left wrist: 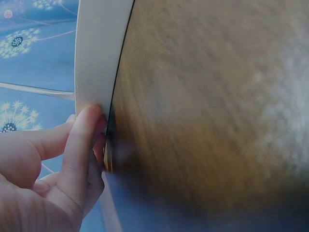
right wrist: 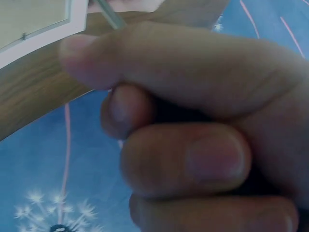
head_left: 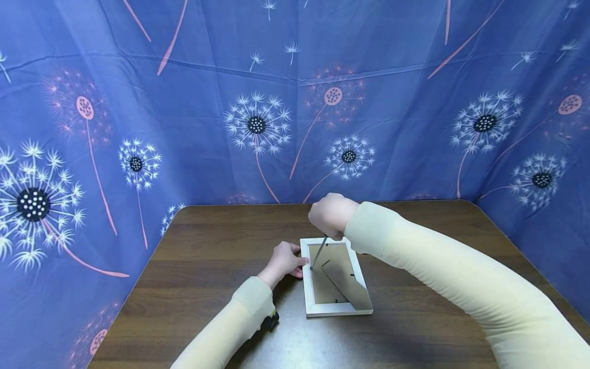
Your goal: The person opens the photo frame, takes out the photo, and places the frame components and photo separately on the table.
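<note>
My left grip (head_left: pixel 285 260) pinches the side of the white frame (head_left: pixel 309 292), which lies just right of it, back up. Past that, my right grip (head_left: pixel 334 215) is curled closed round a thin tool (head_left: pixel 318 253), its tip down by a black tab (head_left: pixel 311 268). I should hold still and push gently, so nothing slips.

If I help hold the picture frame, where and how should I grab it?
Probably pinch the white picture frame midway along its right rail, from the right: that edge is long and straight. The left hand grips the left rail, and the stand flap crowds the right rail's lower end.
</note>
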`<state>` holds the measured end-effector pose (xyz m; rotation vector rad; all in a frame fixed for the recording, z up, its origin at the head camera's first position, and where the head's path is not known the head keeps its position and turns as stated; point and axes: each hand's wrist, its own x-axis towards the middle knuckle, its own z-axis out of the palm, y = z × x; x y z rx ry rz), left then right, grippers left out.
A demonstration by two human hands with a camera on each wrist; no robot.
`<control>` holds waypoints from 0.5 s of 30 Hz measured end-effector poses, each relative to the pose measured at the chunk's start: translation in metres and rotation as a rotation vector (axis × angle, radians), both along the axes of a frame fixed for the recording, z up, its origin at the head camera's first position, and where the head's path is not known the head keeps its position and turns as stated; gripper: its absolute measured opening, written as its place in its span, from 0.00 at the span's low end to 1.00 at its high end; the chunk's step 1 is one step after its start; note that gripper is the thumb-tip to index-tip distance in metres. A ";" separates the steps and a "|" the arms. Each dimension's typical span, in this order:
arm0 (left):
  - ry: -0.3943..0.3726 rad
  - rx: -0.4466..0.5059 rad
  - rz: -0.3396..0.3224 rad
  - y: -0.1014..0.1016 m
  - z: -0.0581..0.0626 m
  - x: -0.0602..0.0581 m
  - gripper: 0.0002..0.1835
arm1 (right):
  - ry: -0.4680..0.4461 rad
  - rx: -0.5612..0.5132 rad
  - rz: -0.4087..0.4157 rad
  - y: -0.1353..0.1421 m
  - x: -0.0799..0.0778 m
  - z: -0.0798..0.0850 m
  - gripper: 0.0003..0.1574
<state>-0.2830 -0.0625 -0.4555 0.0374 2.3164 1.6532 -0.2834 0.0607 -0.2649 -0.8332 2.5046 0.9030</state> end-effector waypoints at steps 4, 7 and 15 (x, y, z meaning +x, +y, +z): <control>-0.009 -0.021 -0.002 0.000 0.000 -0.001 0.26 | 0.003 0.081 -0.015 -0.017 0.001 0.000 0.09; -0.010 -0.013 -0.003 -0.001 -0.001 -0.001 0.25 | 0.013 0.114 -0.006 -0.028 0.004 0.001 0.07; 0.008 -0.011 -0.017 -0.001 -0.002 0.000 0.23 | 0.046 0.045 0.009 -0.047 0.014 0.005 0.12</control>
